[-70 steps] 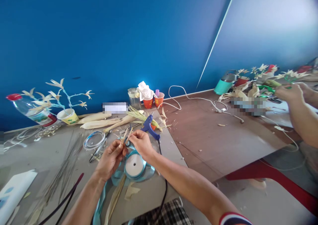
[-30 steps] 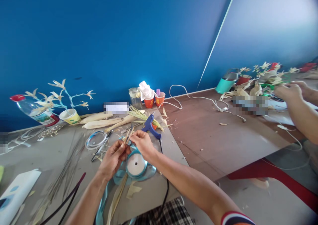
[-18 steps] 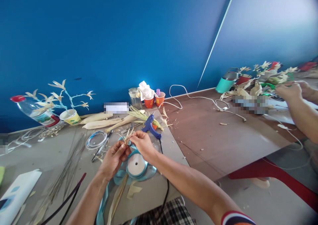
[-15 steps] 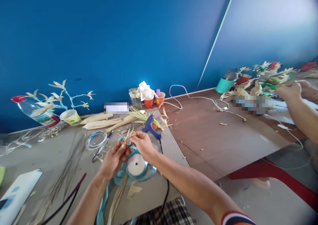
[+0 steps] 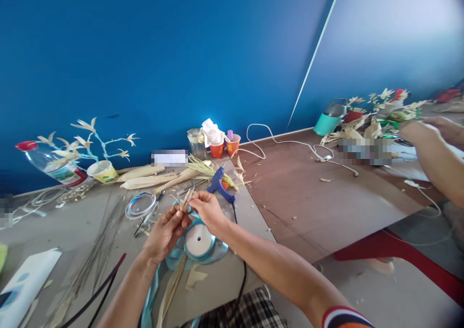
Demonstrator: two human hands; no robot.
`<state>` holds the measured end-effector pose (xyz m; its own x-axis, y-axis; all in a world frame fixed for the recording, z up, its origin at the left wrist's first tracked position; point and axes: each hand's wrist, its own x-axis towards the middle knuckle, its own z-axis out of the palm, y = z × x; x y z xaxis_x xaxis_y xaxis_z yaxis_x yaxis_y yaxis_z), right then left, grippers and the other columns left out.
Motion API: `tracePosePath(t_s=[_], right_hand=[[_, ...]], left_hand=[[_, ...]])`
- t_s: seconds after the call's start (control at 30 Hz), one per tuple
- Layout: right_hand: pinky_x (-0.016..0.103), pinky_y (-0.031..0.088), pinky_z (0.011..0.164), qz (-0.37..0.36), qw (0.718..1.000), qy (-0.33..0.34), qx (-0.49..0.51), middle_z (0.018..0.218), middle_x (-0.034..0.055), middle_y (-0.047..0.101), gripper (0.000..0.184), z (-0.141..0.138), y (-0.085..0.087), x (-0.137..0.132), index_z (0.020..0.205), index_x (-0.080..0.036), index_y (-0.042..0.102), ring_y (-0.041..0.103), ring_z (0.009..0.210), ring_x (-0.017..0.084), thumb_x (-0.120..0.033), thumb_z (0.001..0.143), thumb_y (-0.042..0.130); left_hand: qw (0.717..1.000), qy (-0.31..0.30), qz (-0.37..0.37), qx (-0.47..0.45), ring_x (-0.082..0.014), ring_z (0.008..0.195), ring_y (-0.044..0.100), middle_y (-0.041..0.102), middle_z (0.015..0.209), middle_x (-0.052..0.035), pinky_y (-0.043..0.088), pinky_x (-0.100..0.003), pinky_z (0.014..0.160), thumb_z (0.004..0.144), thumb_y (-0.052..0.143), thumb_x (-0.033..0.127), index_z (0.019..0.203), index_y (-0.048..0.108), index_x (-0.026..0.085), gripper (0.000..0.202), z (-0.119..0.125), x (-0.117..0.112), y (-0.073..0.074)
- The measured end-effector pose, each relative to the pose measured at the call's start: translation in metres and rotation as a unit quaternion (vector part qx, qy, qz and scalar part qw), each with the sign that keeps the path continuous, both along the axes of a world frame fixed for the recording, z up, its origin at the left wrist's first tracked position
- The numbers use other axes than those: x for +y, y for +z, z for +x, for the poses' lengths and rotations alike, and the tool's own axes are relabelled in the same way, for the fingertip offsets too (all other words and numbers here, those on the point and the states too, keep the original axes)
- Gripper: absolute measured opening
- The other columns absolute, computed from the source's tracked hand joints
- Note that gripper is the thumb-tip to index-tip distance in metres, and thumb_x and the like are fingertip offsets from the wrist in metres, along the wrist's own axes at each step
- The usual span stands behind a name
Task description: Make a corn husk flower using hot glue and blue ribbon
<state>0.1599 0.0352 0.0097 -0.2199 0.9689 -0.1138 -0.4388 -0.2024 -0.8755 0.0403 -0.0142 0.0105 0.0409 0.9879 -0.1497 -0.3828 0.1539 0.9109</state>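
Observation:
My left hand [image 5: 167, 227] is closed round the base of a small corn husk flower [image 5: 184, 202], its pale petals pointing up. Close against it, my right hand [image 5: 207, 209] pinches at the flower's base, where a bit of blue ribbon shows; exactly what lies between those fingertips is hidden. Just below both hands a spool of light blue ribbon [image 5: 199, 239] lies on the table. Long husk strips [image 5: 173, 289] and loose ribbon [image 5: 151, 289] trail toward my lap. A blue glue gun [image 5: 220, 185] lies beyond my right hand.
At left, a husk-flower branch stands in a paper cup [image 5: 104, 172] beside a tilted plastic bottle [image 5: 54, 166]. Coiled wire [image 5: 141, 205], thin stems [image 5: 96, 243] and corn husks [image 5: 147, 180] lie nearby. A white cable [image 5: 308, 147] crosses the right table. A co-worker's hands [image 5: 422, 131] work at far right.
My hands stay in nearly the same place, with the flower's petals turned slightly. The co-worker's hands at far right have shifted a little.

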Motion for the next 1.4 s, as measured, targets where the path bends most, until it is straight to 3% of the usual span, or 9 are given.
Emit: tracePosePath(t_s=[0.57, 0.93, 1.4], right_hand=[[0.020, 0.029, 0.046, -0.011, 0.999, 0.013, 0.027, 0.047, -0.0056, 0.045, 0.008, 0.0016, 0.0046, -0.0017, 0.049, -0.016, 0.049, 0.037, 0.047, 0.007, -0.018, 0.056, 0.054], [0.021, 0.029, 0.050, -0.005, 0.998, 0.041, 0.049, 0.050, -0.0022, 0.055, 0.009, 0.0039, 0.0041, 0.0012, 0.058, -0.015, 0.064, 0.040, 0.048, 0.007, -0.020, 0.058, 0.056], [0.022, 0.028, 0.051, 0.015, 0.998, 0.064, 0.018, 0.052, -0.0029, 0.052, 0.014, 0.0038, 0.0009, 0.0012, 0.057, -0.015, 0.057, 0.040, 0.049, 0.007, -0.027, 0.063, 0.061]], left_hand=[[1.000, 0.012, 0.000, 0.000, -0.0078, 0.049, 0.045, 0.051, 0.053, 0.0049, 0.037, -0.020, 0.050, 0.067, 0.074, 0.027, 0.076, 0.058, 0.018, 0.020, -0.0005, 0.0009, -0.0005], [0.999, 0.046, 0.018, 0.013, -0.0067, 0.051, 0.043, 0.051, 0.054, 0.0044, 0.036, -0.018, 0.050, 0.065, 0.075, 0.029, 0.072, 0.061, 0.017, 0.020, -0.0038, 0.0036, -0.0026], [0.997, 0.077, 0.007, -0.023, -0.0070, 0.056, 0.048, 0.055, 0.060, 0.0035, 0.046, -0.023, 0.066, 0.064, 0.077, 0.026, 0.074, 0.063, 0.016, 0.019, -0.0048, 0.0052, -0.0015]])
